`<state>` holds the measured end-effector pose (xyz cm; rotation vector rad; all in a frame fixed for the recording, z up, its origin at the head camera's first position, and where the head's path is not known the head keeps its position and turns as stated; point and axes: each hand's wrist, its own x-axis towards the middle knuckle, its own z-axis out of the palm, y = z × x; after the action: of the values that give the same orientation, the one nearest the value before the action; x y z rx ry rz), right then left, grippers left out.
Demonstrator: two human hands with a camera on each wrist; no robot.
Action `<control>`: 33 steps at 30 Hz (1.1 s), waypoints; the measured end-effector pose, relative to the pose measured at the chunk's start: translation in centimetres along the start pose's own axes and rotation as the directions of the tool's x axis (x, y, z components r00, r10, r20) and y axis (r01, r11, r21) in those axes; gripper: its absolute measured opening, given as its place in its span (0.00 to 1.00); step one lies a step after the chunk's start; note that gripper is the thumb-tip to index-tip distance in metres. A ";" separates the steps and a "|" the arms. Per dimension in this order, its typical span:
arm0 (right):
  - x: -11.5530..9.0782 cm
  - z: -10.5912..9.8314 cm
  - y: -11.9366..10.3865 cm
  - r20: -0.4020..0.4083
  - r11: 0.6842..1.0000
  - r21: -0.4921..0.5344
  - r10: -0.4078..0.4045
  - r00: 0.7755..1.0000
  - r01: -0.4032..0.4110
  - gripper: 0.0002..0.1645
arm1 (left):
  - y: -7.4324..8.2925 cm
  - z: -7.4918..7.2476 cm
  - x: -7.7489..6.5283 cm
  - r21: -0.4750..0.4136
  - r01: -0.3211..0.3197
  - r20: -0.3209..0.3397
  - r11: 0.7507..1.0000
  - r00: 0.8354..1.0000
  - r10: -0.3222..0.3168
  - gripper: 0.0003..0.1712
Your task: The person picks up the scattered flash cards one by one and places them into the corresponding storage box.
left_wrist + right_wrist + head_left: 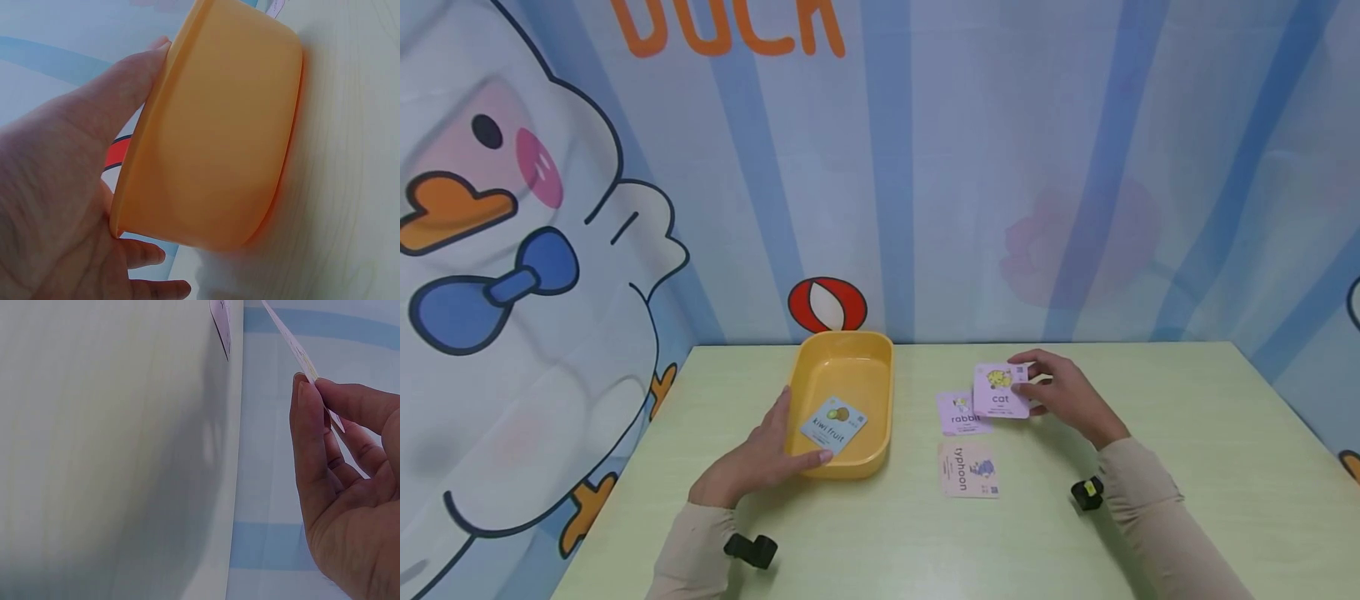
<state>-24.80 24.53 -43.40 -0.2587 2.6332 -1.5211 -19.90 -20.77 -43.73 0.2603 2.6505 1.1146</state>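
Beige sleeves point(696, 554) come in lowest and closest, each with a small black device point(751, 550) at the wrist, reaching over a pale wood-grained table point(865, 542). Ahead of the left sleeve stands a yellow tray point(842, 371), flat on the table, with one pale blue "kiwi fruit" card point(833, 425) lying slantwise on its floor, in the nearer half, picture and print facing up. The left hand point(752, 467) spans the tray's near left corner, fingers fairly straight along the left side, thumb reaching over the near rim. Its thumb tip overlaps the kiwi card's near edge in the head view — whether it touches the card I cannot tell.

Well to the right of the tray, the right hand point(1067, 396) has a lilac "cat" card point(1000, 390) pinched by its right edge between thumb and fingers — nearly closed, with just the card between. The right wrist view shows that card raised off the table. In the head view it covers the upper right part of the "rabbit" card point(957, 421), which lies beyond the pinkish "typhoon" card point(968, 473); the latter's word runs sideways. A duck-printed backdrop point(955, 167) rises behind.
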 end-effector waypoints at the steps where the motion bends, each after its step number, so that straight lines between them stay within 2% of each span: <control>1: 0.0 0.0 0.0 0.002 1.000 0.000 -0.002 1.000 0.002 0.26 | 0.0 0.0 0.0 -0.002 0.000 -0.001 1.000 1.000 0.000 0.69; 10: 0.3 0.5 -0.2 0.006 1.000 0.001 0.005 1.000 -0.005 0.26 | 0.1 0.1 0.0 0.007 0.028 0.000 1.000 1.000 -0.028 0.70; 33: 0.9 1.8 -1.0 0.008 1.000 0.008 -0.022 1.000 0.022 0.25 | 0.1 0.0 -0.1 0.031 0.040 0.002 0.999 0.999 -0.040 0.72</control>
<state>-25.28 22.36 -43.42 -0.2941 2.6259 -1.5332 -19.81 -20.72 -43.59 0.2129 2.6608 1.0603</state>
